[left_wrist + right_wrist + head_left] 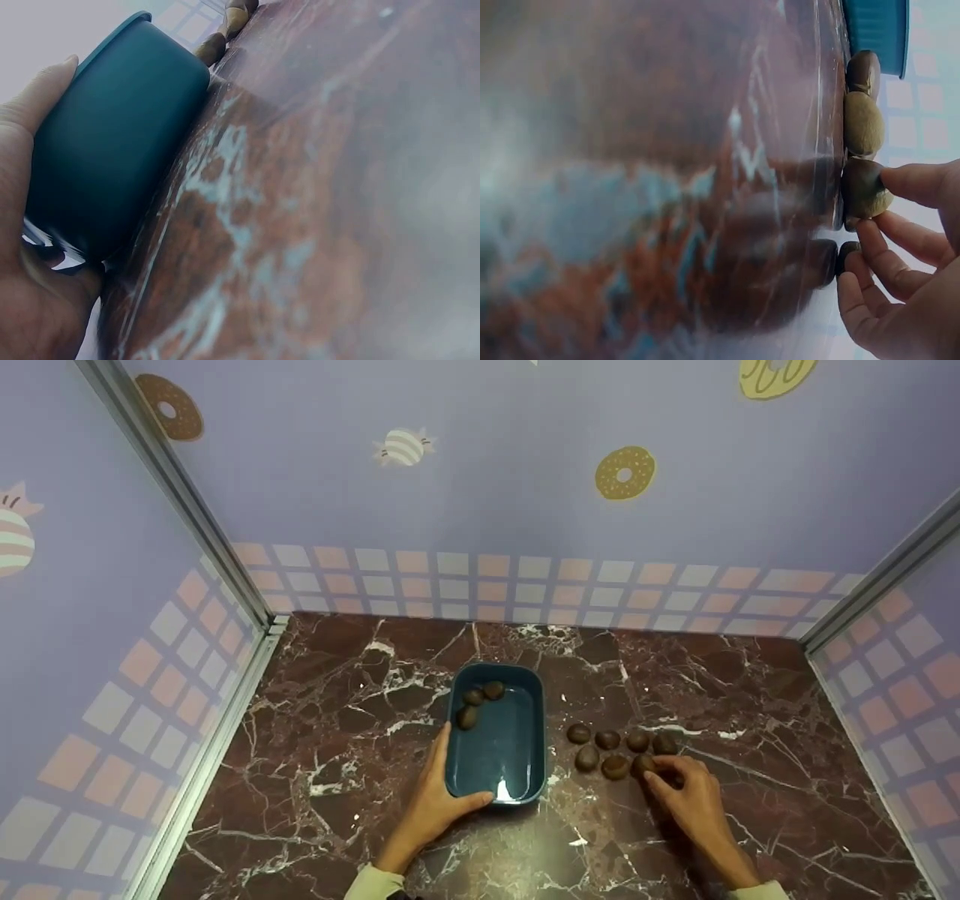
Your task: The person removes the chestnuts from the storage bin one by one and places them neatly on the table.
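Observation:
A teal rectangular dish (501, 750) rests on the table with three chestnuts (466, 717) in its far left part. My left hand (435, 802) grips its near left corner, thumb on the near rim and fingers along the left wall. To the right of the dish lie several brown chestnuts (615, 766) in two rough rows. At the right end of the nearer row, my right hand (694, 795) pinches a chestnut (866, 187) between thumb and index finger. In the right wrist view that chestnut sits low at the tabletop, beside another chestnut (862, 124). The other fingers bend below it.
Dark red marble with white veins covers the tabletop (337, 720). A lilac patterned wall (510, 510) stands behind it, with side panels left and right joined by metal corner strips (202, 517).

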Tool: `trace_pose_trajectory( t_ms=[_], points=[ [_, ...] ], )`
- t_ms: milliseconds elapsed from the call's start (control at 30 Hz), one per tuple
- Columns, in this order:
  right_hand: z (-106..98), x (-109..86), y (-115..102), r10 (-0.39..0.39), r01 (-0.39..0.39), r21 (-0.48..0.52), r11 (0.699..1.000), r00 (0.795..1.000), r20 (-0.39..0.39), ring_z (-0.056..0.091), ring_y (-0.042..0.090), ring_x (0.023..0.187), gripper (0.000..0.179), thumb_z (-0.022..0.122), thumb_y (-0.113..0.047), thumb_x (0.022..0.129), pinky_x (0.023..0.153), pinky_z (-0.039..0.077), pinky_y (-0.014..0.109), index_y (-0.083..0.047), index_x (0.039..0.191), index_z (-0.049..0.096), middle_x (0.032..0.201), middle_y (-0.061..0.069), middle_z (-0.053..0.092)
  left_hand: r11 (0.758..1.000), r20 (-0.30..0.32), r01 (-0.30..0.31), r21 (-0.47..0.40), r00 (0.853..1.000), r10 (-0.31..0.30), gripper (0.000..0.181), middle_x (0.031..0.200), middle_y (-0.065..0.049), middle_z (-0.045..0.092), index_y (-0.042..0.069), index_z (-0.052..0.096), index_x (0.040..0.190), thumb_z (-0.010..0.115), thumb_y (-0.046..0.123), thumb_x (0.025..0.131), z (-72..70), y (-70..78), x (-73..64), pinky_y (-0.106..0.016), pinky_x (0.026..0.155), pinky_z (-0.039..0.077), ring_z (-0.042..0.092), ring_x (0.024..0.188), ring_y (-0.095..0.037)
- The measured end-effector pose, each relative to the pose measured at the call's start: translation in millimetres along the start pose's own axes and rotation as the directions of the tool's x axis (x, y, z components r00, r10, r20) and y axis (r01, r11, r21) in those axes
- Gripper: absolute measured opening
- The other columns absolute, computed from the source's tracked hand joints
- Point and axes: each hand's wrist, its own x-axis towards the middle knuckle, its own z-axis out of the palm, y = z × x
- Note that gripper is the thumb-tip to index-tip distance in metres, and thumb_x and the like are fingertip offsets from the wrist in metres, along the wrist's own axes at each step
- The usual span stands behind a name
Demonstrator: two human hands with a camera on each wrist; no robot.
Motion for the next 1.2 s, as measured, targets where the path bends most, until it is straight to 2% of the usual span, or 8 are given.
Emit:
trace_pose_trajectory(
  t_ms=[167,500,600,700,767,900,1067,1200],
  points=[
    [1,0.8,1,-0.033,0.032,-0.009,0.999,0.999,-0.023,0.07,0.04,0.101,0.026,0.091,-0.005,0.088,0.091,0.051,0.058,0.001,0.112,0.082,0.108,0.018,0.079,1.0,-0.006,-0.01,0.008,1.0,0.01,0.137,0.181,-0.026,0.017,0.013,0.015,0.178,0.103,0.037,0.077,-0.2,0.0,0.3,-0.07,0.128,0.023,0.019,0.166,-0.048],
    [-6,3.3,-2,-0.069,0.068,-0.012,0.998,0.997,-0.044,0.07,0.042,0.104,0.016,0.09,-0.001,0.088,0.095,0.051,0.056,-0.002,0.103,0.084,0.105,0.016,0.079,1.0,-0.015,-0.016,0.007,1.0,0.016,0.137,0.181,-0.025,0.019,0.009,0.016,0.177,0.104,0.037,0.076,1.0,-1.0,0.9,-0.069,0.129,0.022,0.021,0.165,-0.047],
    [-8,7.4,-6,-0.08,0.08,0.004,0.997,0.995,-0.061,0.071,0.041,0.106,0.016,0.089,0.0,0.088,0.095,0.051,0.044,-0.001,0.103,0.084,0.105,0.015,0.08,1.0,-0.02,-0.01,0.008,1.0,0.01,0.137,0.181,-0.023,0.02,0.011,0.016,0.178,0.104,0.039,0.075,1.0,-1.5,0.7,-0.068,0.129,0.022,0.022,0.165,-0.047],
    [-9,12.7,-12,-0.101,0.102,0.017,0.995,0.992,-0.078,0.071,0.038,0.101,0.016,0.089,0.002,0.088,0.09,0.049,0.03,-0.001,0.103,0.083,0.103,0.014,0.08,1.0,-0.022,-0.006,0.012,1.0,0.006,0.137,0.181,-0.022,0.02,0.012,0.017,0.178,0.103,0.042,0.076,1.1,-1.7,0.4,-0.068,0.129,0.022,0.022,0.165,-0.046],
    [-7,16.1,-15,-0.123,0.125,0.019,0.992,0.988,-0.088,0.071,0.037,0.099,0.016,0.089,0.003,0.088,0.088,0.048,0.026,0.0,0.103,0.083,0.102,0.014,0.08,1.0,-0.022,-0.011,0.016,1.0,0.011,0.137,0.181,-0.022,0.021,0.011,0.017,0.178,0.103,0.042,0.075,1.1,-2.5,0.8,-0.067,0.129,0.022,0.022,0.165,-0.046],
    [-2,22.3,-23,-0.168,0.171,0.031,0.985,0.982,-0.088,0.071,0.038,0.101,0.017,0.088,0.005,0.088,0.091,0.049,0.026,0.0,0.104,0.083,0.104,0.014,0.08,1.0,-0.017,-0.019,0.017,1.0,0.019,0.137,0.181,-0.024,0.02,0.009,0.016,0.177,0.103,0.039,0.076,1.1,-3.4,0.7,-0.068,0.129,0.023,0.021,0.165,-0.047],
    [5,29.9,-32,-0.188,0.191,0.049,0.98,0.98,-0.066,0.068,0.029,0.094,0.017,0.088,0.005,0.088,0.083,0.047,0.024,-0.001,0.103,0.084,0.1,0.01,0.079,1.0,-0.013,-0.02,0.011,1.0,0.02,0.135,0.181,-0.024,0.019,0.011,0.016,0.178,0.102,0.039,0.078,1.3,-2.5,0.4,-0.069,0.129,0.022,0.02,0.166,-0.047],
    [11,38.1,-40,-0.233,0.235,0.051,0.971,0.971,-0.048,0.068,0.028,0.092,0.016,0.089,0.005,0.088,0.082,0.051,0.035,0.0,0.102,0.083,0.097,0.008,0.078,1.0,-0.019,-0.022,0.013,1.0,0.023,0.136,0.181,-0.024,0.02,0.013,0.016,0.178,0.103,0.041,0.077,1.1,-1.8,1.0,-0.068,0.129,0.022,0.021,0.165,-0.046]
  ],
)
